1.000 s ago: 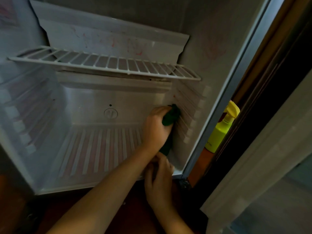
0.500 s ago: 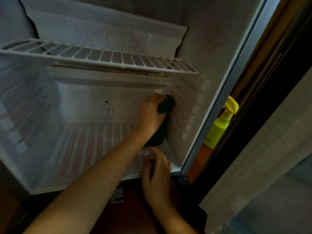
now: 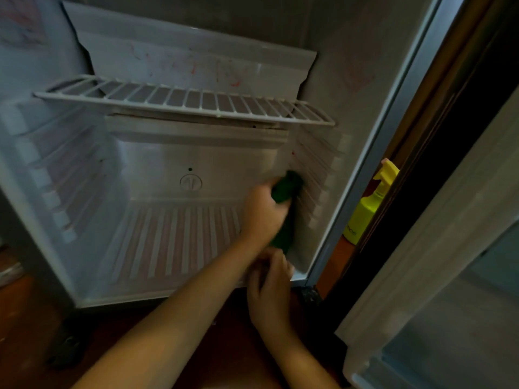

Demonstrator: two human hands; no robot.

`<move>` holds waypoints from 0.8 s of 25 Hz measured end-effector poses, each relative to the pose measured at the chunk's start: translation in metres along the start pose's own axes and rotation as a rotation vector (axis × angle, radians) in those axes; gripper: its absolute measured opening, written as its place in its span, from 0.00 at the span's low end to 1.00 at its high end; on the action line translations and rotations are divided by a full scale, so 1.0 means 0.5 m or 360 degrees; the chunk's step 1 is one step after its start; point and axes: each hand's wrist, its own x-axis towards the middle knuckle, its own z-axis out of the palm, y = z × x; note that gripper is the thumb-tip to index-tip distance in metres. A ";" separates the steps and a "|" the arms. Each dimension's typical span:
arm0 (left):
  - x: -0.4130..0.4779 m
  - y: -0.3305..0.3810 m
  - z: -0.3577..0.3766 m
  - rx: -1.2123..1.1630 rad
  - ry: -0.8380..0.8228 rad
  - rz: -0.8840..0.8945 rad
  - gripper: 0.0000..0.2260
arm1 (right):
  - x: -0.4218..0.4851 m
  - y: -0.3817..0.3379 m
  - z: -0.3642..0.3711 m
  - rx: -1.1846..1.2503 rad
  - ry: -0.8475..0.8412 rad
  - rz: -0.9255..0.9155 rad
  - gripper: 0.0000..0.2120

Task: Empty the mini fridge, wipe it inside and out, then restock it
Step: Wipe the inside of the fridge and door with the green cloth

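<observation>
Mini fridge, door open, wire shelf across the upper interior. Your left hand curls its fingers round a dark green cloth, held against the ribbed right inner wall near the back corner. Your right hand sits at the fridge's front lip; its finger posture cannot be told. A yellow spray bottle stands just outside the fridge, to the right.

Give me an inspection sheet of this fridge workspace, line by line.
Surface: fridge floor ribbed, reddish between ribs; red smears on the back panel.
Job's things: green cloth against the right wall; wire shelf in place.
Clutter: yellow spray bottle standing outside, right of the fridge.
Hands: left hand grips the cloth; right hand at the fridge's front lip, grip unclear.
Cables: nothing seen.
Surroundings: dim; dark floor below.
</observation>
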 end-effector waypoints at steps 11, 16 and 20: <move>-0.042 -0.051 -0.006 0.0505 -0.0273 0.0690 0.20 | 0.001 0.012 0.006 0.0092 -0.0065 0.0085 0.10; -0.063 -0.060 -0.008 0.0505 -0.0162 0.0869 0.19 | -0.008 0.024 0.010 0.0104 -0.0057 -0.0005 0.14; -0.035 -0.057 -0.010 0.0499 -0.0218 0.0818 0.19 | -0.003 0.020 0.009 0.0065 -0.0064 -0.0021 0.08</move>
